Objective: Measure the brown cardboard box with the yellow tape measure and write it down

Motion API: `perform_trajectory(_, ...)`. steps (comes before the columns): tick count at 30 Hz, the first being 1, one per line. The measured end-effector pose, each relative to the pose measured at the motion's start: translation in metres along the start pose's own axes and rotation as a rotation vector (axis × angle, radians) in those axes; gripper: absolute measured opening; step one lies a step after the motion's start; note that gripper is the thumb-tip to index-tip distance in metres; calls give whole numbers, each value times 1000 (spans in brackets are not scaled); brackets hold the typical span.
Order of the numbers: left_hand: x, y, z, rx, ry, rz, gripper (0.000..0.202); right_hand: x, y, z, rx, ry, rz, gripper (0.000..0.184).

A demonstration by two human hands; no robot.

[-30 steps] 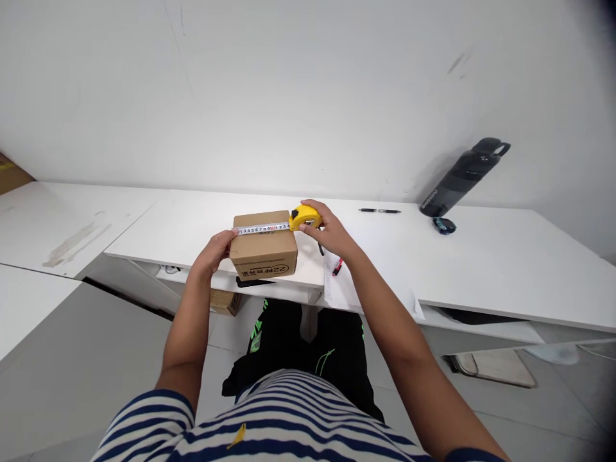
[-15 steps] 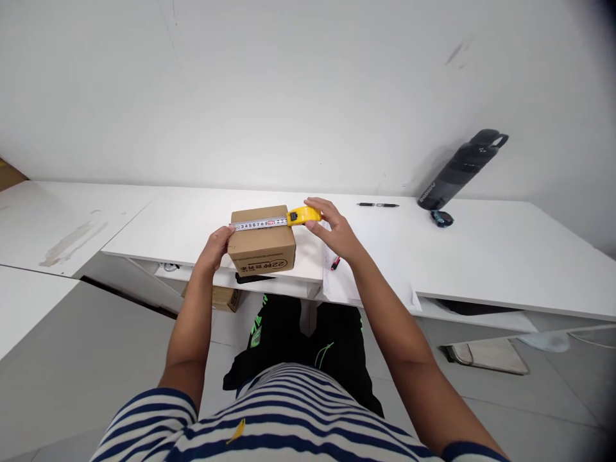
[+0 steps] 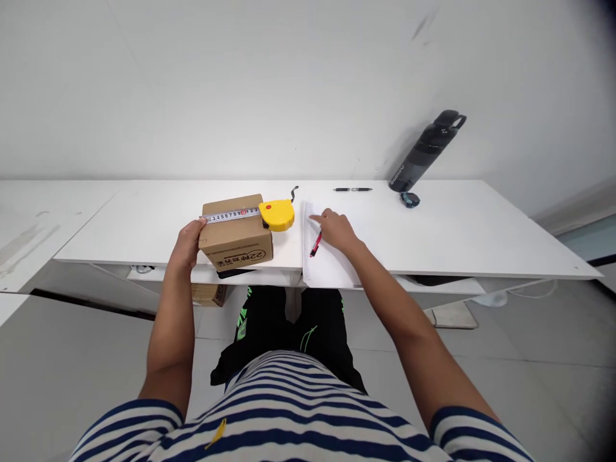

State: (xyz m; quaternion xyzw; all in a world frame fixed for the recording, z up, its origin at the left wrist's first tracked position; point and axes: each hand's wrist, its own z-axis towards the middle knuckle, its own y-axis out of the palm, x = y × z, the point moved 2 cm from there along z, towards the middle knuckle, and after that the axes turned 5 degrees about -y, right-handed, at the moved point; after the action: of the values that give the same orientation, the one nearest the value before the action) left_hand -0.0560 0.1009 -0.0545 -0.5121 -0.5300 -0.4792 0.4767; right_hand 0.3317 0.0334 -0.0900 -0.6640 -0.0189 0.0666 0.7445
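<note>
White desk [image 3: 457, 231] stretching across, wall right behind it. Starting on the left: left hand [image 3: 185, 242] wrapped around the left side of a cardboard box [image 3: 235, 240], thumb up on the top edge and pinning down the end of the tape blade [image 3: 231, 216]. Box sitting at the near edge of the desk, printed side facing near. Blade pulled flat across the box top, numbers up, running right into the yellow tape measure case [image 3: 276, 215], which sits at the box's top right corner with nothing holding it. Black strap [image 3: 293, 190] curling off behind the case.

Just right of that, a sheet of paper [image 3: 327, 269] hanging a bit over the near edge. Red pen [image 3: 316, 244] lying on it, with the right hand [image 3: 337, 231] resting on the paper right over the pen, fingers half curled, index pointing left. Honestly can't tell whether actually pinching the pen or just touching it.

Further right and far back: black pen [image 3: 352, 189], then a small dark object [image 3: 409, 199], then a dark bottle [image 3: 426, 151] by the wall.
</note>
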Motion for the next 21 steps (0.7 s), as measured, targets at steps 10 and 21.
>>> perform_trajectory(10,-1,0,0,15,-6,15,46,20,2,-16,-108,-178,-100,44)
perform_trajectory(21,0,2,-1,48,15,1,46,17,-5,-35,181,87,268,30)
